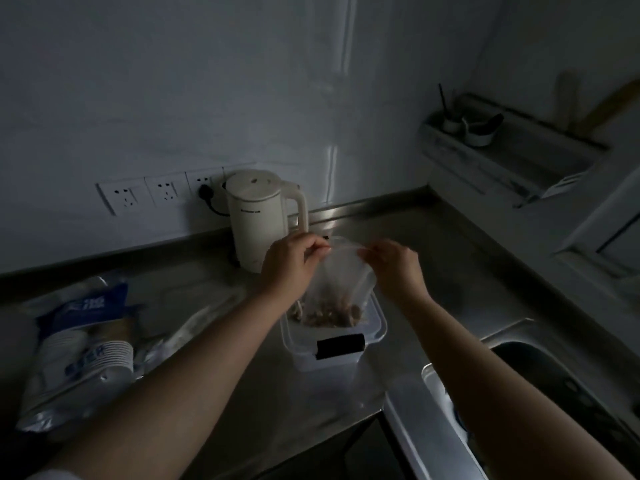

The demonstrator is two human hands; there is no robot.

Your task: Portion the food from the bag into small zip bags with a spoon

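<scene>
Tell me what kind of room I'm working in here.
Most likely a dim home kitchen: a steel counter carries an electric kettle plugged in at the wall sockets, and a sink sits at the right. Both hands, left hand and right hand, pinch a zip bag.

- white electric kettle (258,216) sitting at the back of the steel counter (433,268), right up against the wall, handle facing right
- row of wall sockets (156,195) just left of it, black plug (205,192) in the rightmost one
- stack of paper cups (83,358) lying on its side in a plastic sleeve, far left of the counter
- sink (554,375) at the lower right, too dark to make out what's in it
- wall shelf (512,150) up in the right corner with a couple of small white bowls (479,133) on it
</scene>
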